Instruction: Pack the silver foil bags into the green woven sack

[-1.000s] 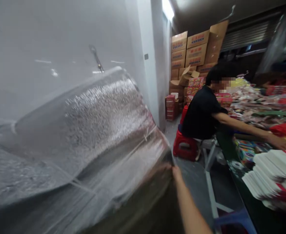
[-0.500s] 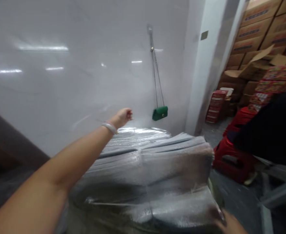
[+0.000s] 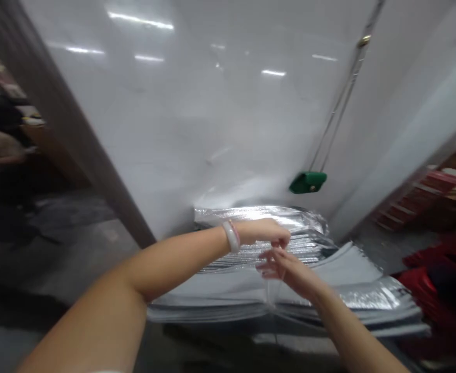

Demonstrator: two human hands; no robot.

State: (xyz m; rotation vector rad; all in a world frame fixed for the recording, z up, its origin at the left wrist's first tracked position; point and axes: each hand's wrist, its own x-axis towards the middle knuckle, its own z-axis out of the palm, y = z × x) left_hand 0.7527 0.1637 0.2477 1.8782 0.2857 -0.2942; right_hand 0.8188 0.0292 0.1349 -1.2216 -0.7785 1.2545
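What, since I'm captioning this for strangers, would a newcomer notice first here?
Probably the green purse, hanging right of centre against the pale wall. Lower, near mid-picture, the left hand, with its pale bangle, is close to the right hand over stacked silvery and white sheets.

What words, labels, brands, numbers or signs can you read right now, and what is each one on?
None can be read in this view.
Red boxes at the right: too blurred to tell any print.
Green purse on the wall: a small clasp shows, no readable mark.
Stacked silver and white sheets under the hands: no lettering visible on the parts that show.
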